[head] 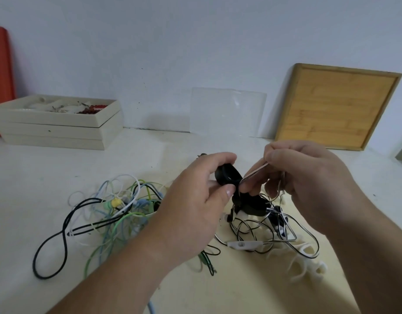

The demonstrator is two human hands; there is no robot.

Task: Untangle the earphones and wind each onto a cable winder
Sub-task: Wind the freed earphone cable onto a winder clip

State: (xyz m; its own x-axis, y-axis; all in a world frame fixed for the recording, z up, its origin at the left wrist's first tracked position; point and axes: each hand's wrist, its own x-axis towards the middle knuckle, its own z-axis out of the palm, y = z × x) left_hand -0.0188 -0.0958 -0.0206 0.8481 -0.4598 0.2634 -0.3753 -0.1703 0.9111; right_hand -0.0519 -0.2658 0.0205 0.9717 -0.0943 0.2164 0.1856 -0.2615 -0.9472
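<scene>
I've got my left hand [200, 198] curled round the black cable winder [227, 176] above the table [36, 177], my right hand [302, 177] pinching the black-and-white earphone cable [255, 172] beside it, the tangled earphones [118, 214] lying down left.

Left arm: bare forearm rises from the lower left toward the middle, wrist straight.
Left hand [195, 200]: back toward the camera, fingers curled, thumb and fingertips gripping a black cable winder [227, 177].
Right arm: bare forearm comes in from the lower right, angled up and inward.
Right hand [304, 171]: just beside the left hand and slightly higher, fingers curled, thumb and forefinger pinching a thin black-and-white earphone cable [256, 171].
</scene>
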